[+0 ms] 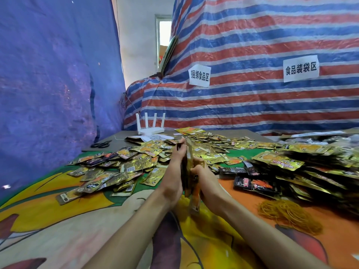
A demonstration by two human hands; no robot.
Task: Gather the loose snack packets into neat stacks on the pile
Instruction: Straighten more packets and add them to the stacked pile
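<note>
Head view, and I'm right in the middle of the frame: my left hand [173, 171] lies flat, fingers [179, 150] straight and pressed along the left face of a bundle of snack packets [188, 164] that stands on edge between my palms. My right hand [206, 181] is curled round the bundle's right side and gripping it, so one hand presses and the other clamps. An orange packet [195, 199] pokes out low from the bundle, just above the desk [58, 230], which wears a bright printed cloth. Loose packets [120, 167], mostly gold, sprawl across the left-centre and run on behind my hands towards the far edge. At the right edge of the frame sits the pile [310, 167], gold packets layered in rough stacks, with a few black packets [254, 184] lying just beside it on its left. Lower right, near the pile, a tangle of rubber bands [287, 214] lies on the cloth. Scissors [101, 144] lie at centre left, a white router [150, 125] stands at the far edge, and two paper signs [200, 75] hang on the striped tarp [252, 45] at upper right.
</note>
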